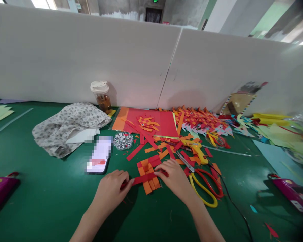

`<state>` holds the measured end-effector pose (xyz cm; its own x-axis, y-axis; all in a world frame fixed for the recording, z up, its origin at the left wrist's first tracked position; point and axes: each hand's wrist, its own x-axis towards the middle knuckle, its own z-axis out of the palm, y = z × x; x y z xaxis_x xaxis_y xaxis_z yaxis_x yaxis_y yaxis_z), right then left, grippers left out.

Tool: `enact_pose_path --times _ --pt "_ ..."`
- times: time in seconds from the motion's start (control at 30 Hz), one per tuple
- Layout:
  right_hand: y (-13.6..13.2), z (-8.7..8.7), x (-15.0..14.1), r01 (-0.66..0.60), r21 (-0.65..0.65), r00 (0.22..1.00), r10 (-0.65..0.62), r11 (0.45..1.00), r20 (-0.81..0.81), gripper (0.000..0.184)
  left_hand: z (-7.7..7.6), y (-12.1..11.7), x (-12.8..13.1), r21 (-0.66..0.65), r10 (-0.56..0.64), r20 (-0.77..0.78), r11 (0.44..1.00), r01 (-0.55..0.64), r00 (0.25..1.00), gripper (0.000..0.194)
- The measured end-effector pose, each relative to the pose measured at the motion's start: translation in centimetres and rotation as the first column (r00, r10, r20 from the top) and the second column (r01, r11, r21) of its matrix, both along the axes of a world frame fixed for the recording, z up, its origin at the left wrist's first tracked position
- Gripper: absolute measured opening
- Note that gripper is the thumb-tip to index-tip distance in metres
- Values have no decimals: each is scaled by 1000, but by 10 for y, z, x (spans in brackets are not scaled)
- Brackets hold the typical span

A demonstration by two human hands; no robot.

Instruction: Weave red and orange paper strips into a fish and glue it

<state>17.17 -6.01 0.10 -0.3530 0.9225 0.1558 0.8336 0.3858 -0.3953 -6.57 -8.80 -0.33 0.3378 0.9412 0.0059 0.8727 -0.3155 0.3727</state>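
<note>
A woven piece of orange and red paper strips lies on the green table in front of me. Across its near part runs a red paper strip. My left hand pinches the strip's left end between thumb and fingers. At the other end my right hand has its thumb and fingers closed on the same strip, over the weave's right side. Just right of that hand lie scissors with one red and one yellow handle. A yellow glue gun rests behind them among loose strips.
A phone, a tub of googly eyes, a patterned cloth and a lidded cup stand or lie at the left. Red paper sheets and finished woven pieces lie behind. A black cord runs along the right.
</note>
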Motion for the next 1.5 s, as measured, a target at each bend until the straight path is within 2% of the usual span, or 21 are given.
enact_pose_path --times 0.17,0.27,0.37,0.53,0.63,0.83,1.03,1.13,1.23,1.4,1.5 --pt "5 -7 -2 23 2 1000 -23 1000 17 10 -11 4 2 112 -31 -146 993 48 989 21" --pt "8 -8 -4 33 2 999 -33 999 31 8 -15 4 5 169 -23 -183 984 54 983 15" --pt "11 -9 -5 37 8 998 -37 999 41 9 -14 3 8 232 -3 -159 972 40 987 7" --pt "14 -10 -8 22 13 999 -23 1000 44 7 -5 4 20 332 6 -60 943 14 998 23" --pt "15 -12 -8 14 23 999 -15 1000 46 5 -7 6 33 325 -19 -8 945 20 1000 30" --pt "14 -16 -5 40 78 998 -43 996 41 7 -25 10 41 229 -94 91 971 71 991 28" --pt "-5 -8 -3 91 193 996 -85 977 -39 21 -30 10 40 230 -139 33 965 127 990 30" --pt "-22 -3 -7 -20 246 994 46 969 -99 32 -29 8 41 233 -147 17 963 139 989 31" --pt "-36 -4 -12 -154 199 984 168 968 -55 40 -29 7 41 235 -142 30 963 132 989 30" --pt "-45 -15 -19 -168 144 986 167 975 23 31 -28 8 41 227 -113 101 970 87 989 26" --pt "-48 -21 -20 -175 147 984 168 973 61 26 -24 9 39 199 -136 118 974 111 984 26"
